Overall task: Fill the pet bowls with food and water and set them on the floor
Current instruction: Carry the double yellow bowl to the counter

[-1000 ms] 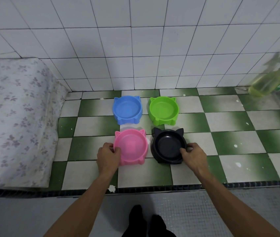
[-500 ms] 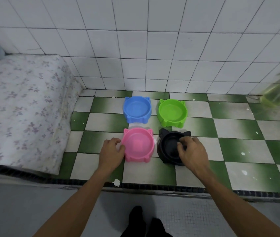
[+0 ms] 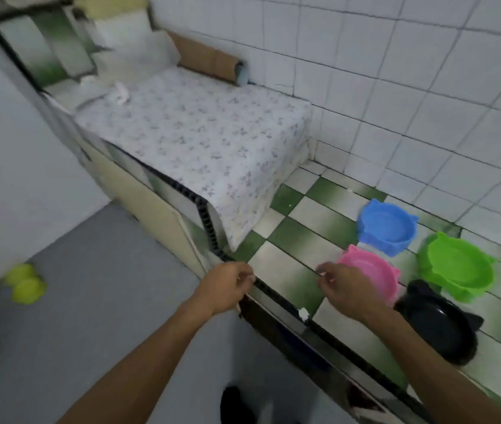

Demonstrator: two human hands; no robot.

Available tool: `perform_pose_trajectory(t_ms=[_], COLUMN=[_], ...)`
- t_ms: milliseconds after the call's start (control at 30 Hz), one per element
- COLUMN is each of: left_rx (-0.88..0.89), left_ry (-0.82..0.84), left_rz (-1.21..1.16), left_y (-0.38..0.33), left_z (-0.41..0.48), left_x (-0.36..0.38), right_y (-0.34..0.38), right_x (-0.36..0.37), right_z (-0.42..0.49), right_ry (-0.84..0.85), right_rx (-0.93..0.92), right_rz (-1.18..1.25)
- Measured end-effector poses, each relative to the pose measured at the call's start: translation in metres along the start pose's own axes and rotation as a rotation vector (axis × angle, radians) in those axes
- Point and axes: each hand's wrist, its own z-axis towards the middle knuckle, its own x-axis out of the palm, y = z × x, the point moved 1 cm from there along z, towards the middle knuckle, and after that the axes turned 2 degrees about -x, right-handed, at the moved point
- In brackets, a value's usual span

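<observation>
Four cat-eared pet bowls sit empty on the green-and-white tiled counter [image 3: 301,240] at the right: blue [image 3: 386,228] and green [image 3: 457,267] at the back, pink [image 3: 374,275] and black [image 3: 439,322] in front. My left hand [image 3: 227,286] hovers over the counter's front edge, left of the bowls, fingers loosely curled and holding nothing. My right hand [image 3: 347,290] is just in front of the pink bowl, covering part of its near rim, also loosely curled and holding nothing.
A floral cloth [image 3: 200,139] covers a raised block left of the bowls. Cardboard [image 3: 209,61] leans on the white tiled wall behind it. A yellow-green double bowl [image 3: 24,283] lies on the grey floor [image 3: 96,301] at the far left. My dark shoe [image 3: 237,405] shows below.
My view has swung to the left, so the bowls now sit at the right. Both hands have let go of the pink and black bowls and drawn back toward the counter edge.
</observation>
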Motion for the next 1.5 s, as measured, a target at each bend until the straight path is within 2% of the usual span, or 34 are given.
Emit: perform_pose_trajectory(t_ms=[400, 533, 833, 1133, 1500], left_rx=[-0.363, -0.450, -0.613, -0.765, -0.931], left_ry=[-0.371, -0.445, -0.546, -0.598, -0.603], left_rz=[-0.045, -0.070, -0.084, -0.141, -0.197], left_y=[0.173, 0.242, 0.380, 0.485, 0.619], left_z=[-0.146, -0.190, -0.270, -0.289, -0.246], left_x=[-0.115, -0.153, -0.236, -0.298, -0.387], right_y=[0.228, 0.315, 0.498, 0.632, 0.781], right_x=[0.096, 0.142, 0.234, 0.308, 0.383], right_z=[0.067, 0.081, 0.121, 0.188, 0.317], right_ry=[0.312, 0.382, 0.405, 0.492, 0.693], right_rx=[-0.465, -0.546, -0.706, -0.858, -0.878], right_rz=[-0.016, -0.039, -0.094, -0.202, -0.320])
